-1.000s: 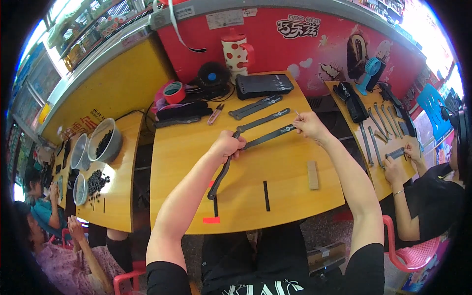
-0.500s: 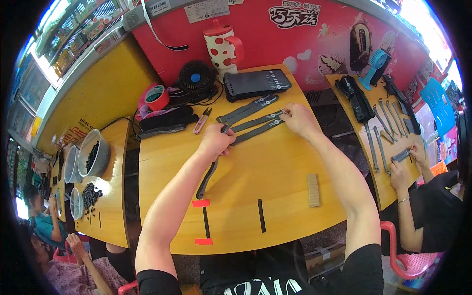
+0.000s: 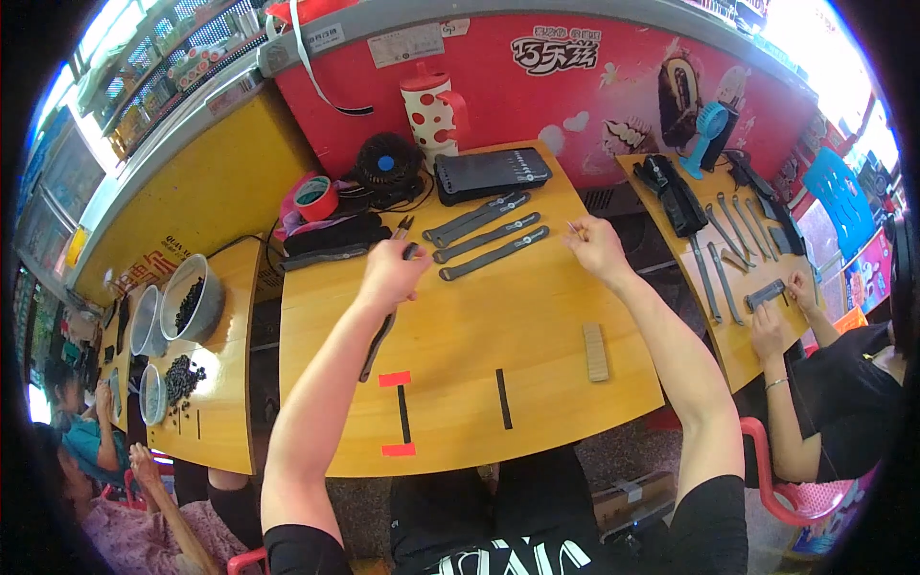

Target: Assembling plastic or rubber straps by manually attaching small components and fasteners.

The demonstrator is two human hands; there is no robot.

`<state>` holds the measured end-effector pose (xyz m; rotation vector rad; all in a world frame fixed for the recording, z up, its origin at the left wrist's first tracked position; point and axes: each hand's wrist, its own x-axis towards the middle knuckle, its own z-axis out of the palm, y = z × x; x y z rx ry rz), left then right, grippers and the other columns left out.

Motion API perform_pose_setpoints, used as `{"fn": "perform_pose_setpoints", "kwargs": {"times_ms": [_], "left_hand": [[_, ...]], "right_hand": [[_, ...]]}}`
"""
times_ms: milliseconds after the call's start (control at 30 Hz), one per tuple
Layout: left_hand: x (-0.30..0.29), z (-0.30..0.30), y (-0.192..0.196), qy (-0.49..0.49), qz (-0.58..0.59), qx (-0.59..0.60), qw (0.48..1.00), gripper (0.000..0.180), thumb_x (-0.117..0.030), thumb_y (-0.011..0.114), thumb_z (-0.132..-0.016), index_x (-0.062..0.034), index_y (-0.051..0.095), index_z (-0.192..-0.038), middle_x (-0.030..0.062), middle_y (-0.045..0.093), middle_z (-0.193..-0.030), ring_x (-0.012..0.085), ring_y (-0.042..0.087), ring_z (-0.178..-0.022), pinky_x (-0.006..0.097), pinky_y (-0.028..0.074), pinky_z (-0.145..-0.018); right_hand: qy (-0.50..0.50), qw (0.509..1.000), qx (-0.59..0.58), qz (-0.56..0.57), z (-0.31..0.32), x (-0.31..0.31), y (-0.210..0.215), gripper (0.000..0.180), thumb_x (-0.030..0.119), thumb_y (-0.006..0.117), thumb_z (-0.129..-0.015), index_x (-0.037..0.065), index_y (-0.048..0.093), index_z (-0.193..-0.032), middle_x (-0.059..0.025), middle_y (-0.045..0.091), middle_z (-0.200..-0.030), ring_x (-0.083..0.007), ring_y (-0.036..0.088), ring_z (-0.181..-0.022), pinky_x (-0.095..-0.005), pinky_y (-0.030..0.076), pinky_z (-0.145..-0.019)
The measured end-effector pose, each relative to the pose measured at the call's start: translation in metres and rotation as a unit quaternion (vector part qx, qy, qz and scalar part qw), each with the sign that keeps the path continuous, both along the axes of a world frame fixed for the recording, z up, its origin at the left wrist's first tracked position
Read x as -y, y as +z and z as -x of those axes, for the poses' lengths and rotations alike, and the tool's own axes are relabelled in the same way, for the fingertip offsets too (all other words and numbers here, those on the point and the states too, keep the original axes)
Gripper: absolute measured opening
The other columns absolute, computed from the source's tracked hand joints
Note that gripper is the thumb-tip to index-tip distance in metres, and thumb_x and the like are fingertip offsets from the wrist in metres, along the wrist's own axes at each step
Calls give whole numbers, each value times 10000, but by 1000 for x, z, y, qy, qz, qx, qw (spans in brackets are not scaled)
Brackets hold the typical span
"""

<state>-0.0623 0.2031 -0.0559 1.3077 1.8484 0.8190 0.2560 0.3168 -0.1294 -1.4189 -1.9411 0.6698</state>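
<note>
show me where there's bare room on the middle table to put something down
The widest bare patch of the table lies below the grey straps, between the left hand and the beige block. A smaller one lies between that block and the nearer black strip. The far side is crowded: straps, black case, fan and tape roll.

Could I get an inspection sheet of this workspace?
Surface: yellow table with black and red tape marks.
Things: grey straps, roughly parallel; snips, partly hidden by the left hand.
Clutter: mug, black fan, tape roll, black case, far side; block, near right.
Hands: left holds a dark strap, hanging down; right hand pinches something too small to identify.
Cables: dark cable beside the black fan.
Surroundings: people at side tables; red panel behind.
</note>
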Motion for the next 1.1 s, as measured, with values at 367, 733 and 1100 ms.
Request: {"fn": "perform_pose_setpoints", "kwargs": {"times_ms": [367, 733, 1100], "left_hand": [[256, -64, -25, -103, -3, 686, 721, 752, -614, 290, -971, 51, 539, -1217, 114, 624, -870, 128, 543, -464, 213, 411, -386], [346, -92, -39, 9, 18, 674, 738, 402, -328, 344, -1050, 14, 524, -1162, 75, 522, -689, 189, 507, -512, 299, 423, -474], [344, -97, -40, -14, 41, 718, 694, 408, -291, 332, -1061, 30, 510, -1239, 31, 459, -630, 121, 436, -486, 241, 383, -467]], "right_hand": [[222, 920, -246, 211, 27, 318, 54, 202, 27, 563, -937, 74, 694, -1084, -19, 632, -758, -80, 583, -629, -218, 468, -544], [232, 958, -163, 37, 41, 399, 62, 67, -17, 646, -850, -9, 628, -913, -111, 593, -728, -237, 605, -600, -314, 458, -517], [190, 973, -9, -131, 55, 410, 60, 98, 38, 670, -813, 40, 605, -887, -81, 535, -688, -240, 613, -585, -342, 455, -475]]}}
